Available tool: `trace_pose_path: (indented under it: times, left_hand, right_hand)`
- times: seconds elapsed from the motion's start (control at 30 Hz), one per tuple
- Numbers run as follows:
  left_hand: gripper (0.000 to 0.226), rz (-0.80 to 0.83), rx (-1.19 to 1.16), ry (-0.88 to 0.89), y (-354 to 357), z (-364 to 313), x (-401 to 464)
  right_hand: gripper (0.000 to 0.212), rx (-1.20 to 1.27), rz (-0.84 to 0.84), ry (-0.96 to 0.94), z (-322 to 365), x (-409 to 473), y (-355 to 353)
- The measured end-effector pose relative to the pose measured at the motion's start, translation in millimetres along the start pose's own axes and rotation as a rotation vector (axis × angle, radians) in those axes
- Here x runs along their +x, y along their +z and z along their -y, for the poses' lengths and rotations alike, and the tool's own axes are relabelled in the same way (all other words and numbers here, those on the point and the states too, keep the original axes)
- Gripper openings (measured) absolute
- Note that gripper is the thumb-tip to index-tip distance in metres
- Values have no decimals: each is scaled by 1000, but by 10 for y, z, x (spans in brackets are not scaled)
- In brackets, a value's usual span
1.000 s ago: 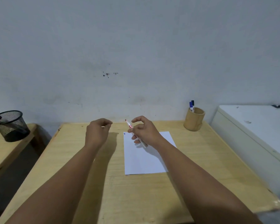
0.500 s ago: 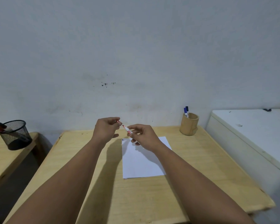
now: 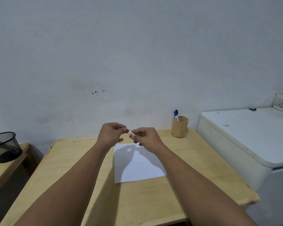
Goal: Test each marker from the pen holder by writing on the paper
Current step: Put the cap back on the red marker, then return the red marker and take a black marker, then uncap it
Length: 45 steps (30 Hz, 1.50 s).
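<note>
Left hand [image 3: 111, 134]: raised above the surface [image 3: 69, 168], fingertips pinched on the red cap [image 3: 127, 131] at the marker's end.
Right hand [image 3: 145, 138]: grip clenched around the white marker [image 3: 131, 133], most of the barrel hidden in the fist.
Paper [image 3: 142, 167]: white sheet flat on the surface, under the hands' shadow.
Pen holder [image 3: 180, 127]: bamboo cup at the far right corner, two capped markers [image 3: 176, 114] standing inside.
Mesh bin [image 3: 5, 146]: black, on a neighbouring surface to the left.
</note>
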<state>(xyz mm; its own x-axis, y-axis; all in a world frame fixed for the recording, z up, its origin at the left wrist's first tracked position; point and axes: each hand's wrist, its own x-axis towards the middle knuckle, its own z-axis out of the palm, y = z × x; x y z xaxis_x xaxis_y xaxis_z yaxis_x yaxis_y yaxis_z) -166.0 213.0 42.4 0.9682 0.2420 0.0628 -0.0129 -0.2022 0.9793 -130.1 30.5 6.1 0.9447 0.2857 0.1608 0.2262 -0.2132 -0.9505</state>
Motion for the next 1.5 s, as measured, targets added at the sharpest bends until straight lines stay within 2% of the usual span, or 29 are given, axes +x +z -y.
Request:
trace_pose_path:
  times: [0.27,0.37,0.47,0.57,0.7,0.87,1.0,1.13,1.3,1.4,1.5]
  left_hand:
    - [12,102,67,2,678,-142,88]
    - [7,148,98,72,1072,-333,230]
    - [40,107,64,89,1500,-453,405]
    - [49,127,149,110,1879,-398,552]
    - [75,192,278,94,2301,-138,741]
    - [97,212,332,77,2668,105,939]
    - [81,192,307,119,2801,201,1005]
    - [83,185,308,135,2856,248,1029]
    - [82,184,320,146,2850,295,1055]
    - [85,190,323,145,2851,289,1070]
    - [82,207,357,146,2847,238,1068]
  right_hand:
    - [20,-33,-100,20,-165,-110,-591]
    - [23,-84,-167,16,-143,-13,-1035]
    - [14,-126,-342,-16,-47,226,-1524]
    - [7,-121,-555,-50,30,443,-2011]
    - [12,-74,-663,-103,27,715,-2408]
    - [14,-182,-607,-28,-338,993,-2411]
    - [23,-206,-516,90,-607,1093,-2313]
    - [7,-288,-444,171,-661,1256,-2231]
    - [22,-469,-301,256,-627,1457,-2198]
    - [17,-440,-284,237,-620,1456,-2253]
    - [19,-373,-379,160,-521,1384,-2281]
